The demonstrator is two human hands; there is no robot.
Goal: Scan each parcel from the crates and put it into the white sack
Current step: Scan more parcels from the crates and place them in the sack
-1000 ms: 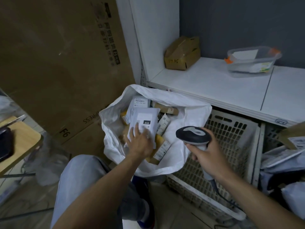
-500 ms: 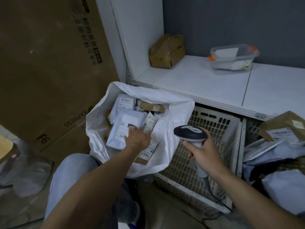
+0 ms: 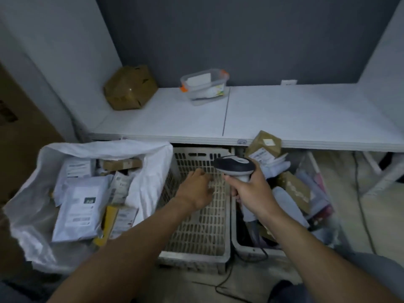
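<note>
The white sack stands open at the left, holding several parcels, with a white mailer on top. My left hand hovers over the bare slatted crate in the middle, fingers loosely curled and holding nothing. My right hand grips the handle of the barcode scanner, whose head points left. Behind it, the right crate is piled with parcels, among them a brown box and grey mailers.
A white shelf runs above the crates, carrying a brown box and a clear plastic tub. A large cardboard sheet leans at the left. The scanner cable trails on the floor in front.
My left hand has let go of the white mailer in the sack and moved right, over the middle crate. The view has swung right, showing the full right crate.
</note>
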